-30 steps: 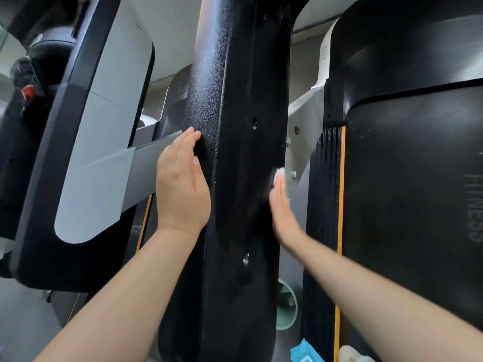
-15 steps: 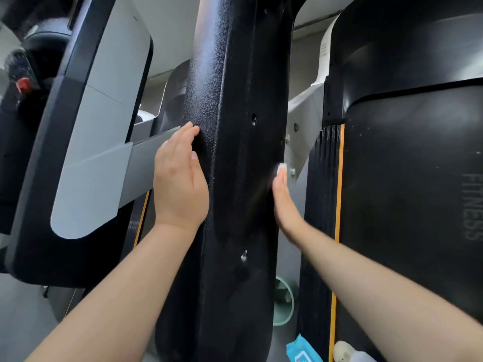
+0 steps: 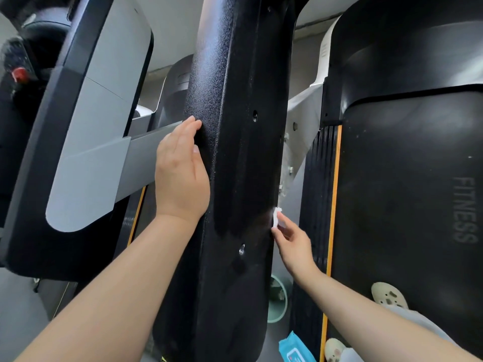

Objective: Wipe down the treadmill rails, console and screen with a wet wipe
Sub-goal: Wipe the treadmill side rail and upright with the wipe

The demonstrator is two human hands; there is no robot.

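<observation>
The right hand (image 3: 294, 244) pinches the wet wipe (image 3: 276, 217) against the black upright's (image 3: 235, 152) right edge; the left hand (image 3: 180, 176) rests flat, braced. The small wad, seemingly barely held, could slip to the floor.

rail (image 3: 235, 152): black, textured, upright | wet wipe (image 3: 276, 217): white, bunched, against rail's right edge

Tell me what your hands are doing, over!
Left hand flat on the black upright rail, bracing. Right hand pinching the white wet wipe against the rail's right edge. Nothing blocking the rail. Over.
</observation>
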